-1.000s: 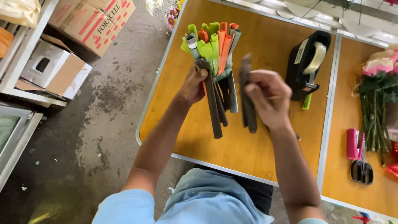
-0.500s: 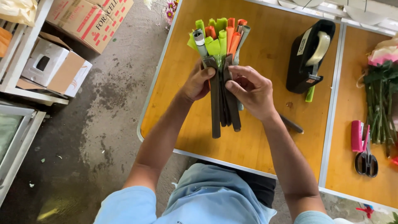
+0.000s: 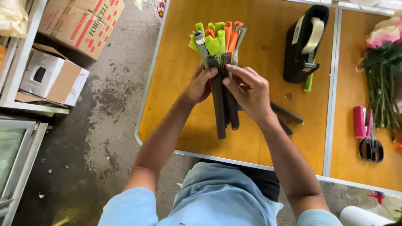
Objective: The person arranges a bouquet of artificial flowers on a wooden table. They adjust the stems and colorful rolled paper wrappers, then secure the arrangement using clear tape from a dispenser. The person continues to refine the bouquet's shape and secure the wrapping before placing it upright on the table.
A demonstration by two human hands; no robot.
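Note:
A bundle of rolled paper sticks [image 3: 220, 62], with dark brown lower ends and green, orange and grey tops, stands over the wooden table [image 3: 176, 83]. My left hand [image 3: 200, 83] grips the bundle from the left at its middle. My right hand [image 3: 247, 92] closes on it from the right, fingers wrapped over the dark stems. Two loose dark sticks [image 3: 287, 114] lie on the table just right of my right wrist.
A black tape dispenser [image 3: 303, 42] stands at the back right. A second table [image 3: 360, 62] holds flower stems [image 3: 381, 83], a pink stapler [image 3: 359, 121] and black scissors [image 3: 371, 146]. Cardboard boxes [image 3: 79, 21] and a shelf stand on the concrete floor at left.
My right hand brought a dark stick it held apart into the bundle and now clasps the bundle with the left. The bundle has shifted slightly.

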